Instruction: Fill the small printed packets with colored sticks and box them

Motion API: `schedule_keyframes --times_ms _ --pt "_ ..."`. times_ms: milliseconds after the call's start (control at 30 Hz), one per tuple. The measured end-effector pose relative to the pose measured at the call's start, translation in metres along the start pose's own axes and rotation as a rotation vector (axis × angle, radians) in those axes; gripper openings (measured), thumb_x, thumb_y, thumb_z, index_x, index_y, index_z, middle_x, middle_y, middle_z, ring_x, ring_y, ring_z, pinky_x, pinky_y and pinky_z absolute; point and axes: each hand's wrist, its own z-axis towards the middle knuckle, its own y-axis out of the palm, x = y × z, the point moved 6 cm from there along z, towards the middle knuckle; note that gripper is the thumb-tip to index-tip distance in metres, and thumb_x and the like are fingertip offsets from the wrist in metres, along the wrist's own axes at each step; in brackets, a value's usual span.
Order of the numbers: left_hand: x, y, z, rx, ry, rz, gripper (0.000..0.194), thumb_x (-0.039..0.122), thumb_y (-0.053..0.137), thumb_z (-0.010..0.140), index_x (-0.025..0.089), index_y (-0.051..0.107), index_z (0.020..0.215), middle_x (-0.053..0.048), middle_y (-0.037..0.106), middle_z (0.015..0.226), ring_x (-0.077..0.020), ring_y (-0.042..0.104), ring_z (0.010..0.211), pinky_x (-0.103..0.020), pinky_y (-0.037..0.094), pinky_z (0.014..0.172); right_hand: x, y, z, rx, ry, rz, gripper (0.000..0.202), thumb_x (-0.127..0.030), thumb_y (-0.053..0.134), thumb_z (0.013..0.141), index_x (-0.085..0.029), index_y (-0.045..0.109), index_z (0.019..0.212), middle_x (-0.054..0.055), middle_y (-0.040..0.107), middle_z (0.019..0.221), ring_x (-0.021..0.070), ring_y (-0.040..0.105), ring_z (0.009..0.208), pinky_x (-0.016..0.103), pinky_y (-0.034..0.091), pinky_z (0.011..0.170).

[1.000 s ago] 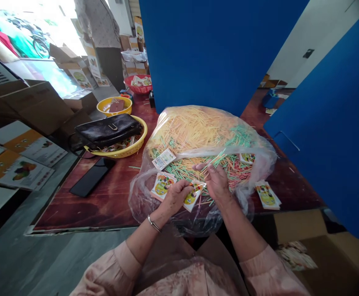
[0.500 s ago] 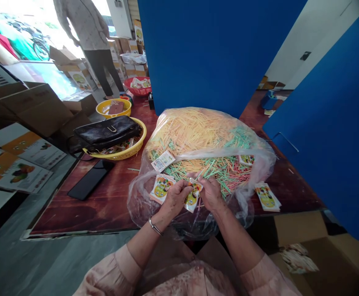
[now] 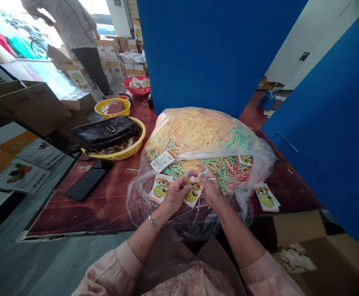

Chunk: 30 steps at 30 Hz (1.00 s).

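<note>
My left hand (image 3: 176, 195) pinches the edge of a small printed packet (image 3: 193, 194) with a green and yellow picture. Just right of it, my right hand (image 3: 210, 189) has its fingers curled around a few thin pale green sticks (image 3: 210, 178). Both hands are over the front edge of a big clear plastic bag (image 3: 136, 193) full of thin coloured sticks (image 3: 194, 127). Beside my left hand a stack of packets (image 3: 160, 187) lies on the bag, with another packet (image 3: 162, 161) behind it. One more packet (image 3: 246, 159) rests at the right of the sticks.
More packets (image 3: 265, 197) lie on the table (image 3: 111, 218) at the right. To the left are a black phone (image 3: 88, 181), a yellow basket (image 3: 120, 154) bearing a black bag (image 3: 107, 131), and a smaller yellow basket (image 3: 127, 107). Blue panels (image 3: 198, 53) stand behind. A person (image 3: 71, 28) stands at the back left.
My right hand has drawn slightly back from the packet, its fingers now raised and more apart, with green sticks showing. The person at the back has leaned to the left.
</note>
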Motion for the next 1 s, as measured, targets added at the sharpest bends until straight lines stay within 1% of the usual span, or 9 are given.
schedule_keyframes --times_ms 100,200,433,533,633,733,867,933,1000 --pt "-0.001 0.0 0.001 0.005 0.004 0.001 0.018 0.031 0.062 0.072 0.016 0.053 0.073 0.005 0.048 0.061 -0.0076 0.042 0.056 -0.02 0.034 0.054 -0.005 0.0 0.0 -0.002 -0.008 0.048 0.028 -0.046 0.055 0.082 -0.023 0.061 0.096 0.005 0.071 0.091 0.0214 0.063 0.092 0.039 0.049 0.081" --pt "-0.001 -0.001 0.002 0.009 0.014 0.023 0.019 0.033 0.063 0.071 0.016 0.054 0.071 0.005 0.045 0.059 -0.0075 0.04 0.055 -0.02 0.033 0.053 -0.001 0.001 0.001 -0.05 0.054 0.026 0.042 -0.056 0.043 0.085 -0.02 0.066 0.084 0.008 0.07 0.094 0.0231 0.061 0.099 0.04 0.048 0.085" --pt "-0.002 0.002 -0.001 -0.056 -0.008 0.061 0.018 0.033 0.059 0.075 0.016 0.058 0.081 0.003 0.055 0.065 -0.0092 0.048 0.059 -0.022 0.037 0.057 0.001 -0.007 0.007 -0.098 0.077 -0.106 0.061 -0.065 0.026 0.085 -0.02 0.066 0.098 0.007 0.07 0.096 0.0219 0.06 0.102 0.039 0.045 0.091" --pt "0.003 0.004 -0.001 -0.098 0.048 0.138 0.017 0.031 0.058 0.076 0.017 0.062 0.085 0.002 0.06 0.072 -0.0102 0.05 0.063 -0.022 0.039 0.061 -0.001 -0.007 0.008 -0.204 0.115 -0.383 0.047 -0.059 0.044 0.082 -0.022 0.067 0.1 0.006 0.068 0.104 0.021 0.057 0.108 0.038 0.039 0.098" --pt "0.01 0.004 0.002 -0.111 0.102 0.129 0.019 0.03 0.059 0.075 0.018 0.062 0.09 0.0 0.062 0.079 -0.0114 0.052 0.07 -0.023 0.042 0.067 -0.005 -0.006 0.011 -0.224 0.095 -0.551 0.045 -0.048 0.057 0.08 -0.026 0.056 0.119 0.004 0.063 0.116 0.0197 0.056 0.109 0.037 0.039 0.098" --pt "0.016 0.0 0.009 -0.057 0.082 0.062 0.018 0.032 0.061 0.074 0.016 0.061 0.084 0.002 0.058 0.071 -0.0097 0.049 0.064 -0.021 0.041 0.061 -0.017 -0.001 0.017 -0.156 -0.057 -0.54 0.05 -0.044 0.052 0.084 -0.027 0.043 0.13 0.004 0.061 0.116 0.0184 0.059 0.102 0.035 0.044 0.09" --pt "0.03 -0.006 0.019 -0.001 0.115 0.062 0.02 0.034 0.061 0.074 0.016 0.061 0.081 0.002 0.057 0.07 -0.0089 0.049 0.063 -0.02 0.042 0.061 -0.029 0.017 0.021 -0.284 -0.141 -0.627 0.038 -0.04 0.05 0.086 -0.025 0.055 0.12 0.004 0.061 0.117 0.0199 0.054 0.11 0.035 0.038 0.096" --pt "0.033 -0.013 0.021 0.058 0.113 0.066 0.02 0.035 0.06 0.075 0.016 0.061 0.08 0.002 0.057 0.068 -0.0082 0.049 0.061 -0.02 0.041 0.058 -0.038 0.015 0.022 -0.241 -0.184 -0.612 0.037 -0.038 0.047 0.087 -0.026 0.052 0.122 0.004 0.058 0.12 0.0195 0.053 0.111 0.034 0.039 0.095" --pt "0.033 -0.022 0.022 0.113 0.093 0.014 0.021 0.036 0.059 0.075 0.016 0.06 0.082 0.003 0.058 0.068 -0.0077 0.051 0.059 -0.019 0.042 0.056 -0.045 0.005 0.019 -0.192 -0.232 -0.689 0.031 -0.032 0.046 0.088 -0.025 0.054 0.117 0.003 0.06 0.111 0.0185 0.055 0.102 0.033 0.041 0.089"
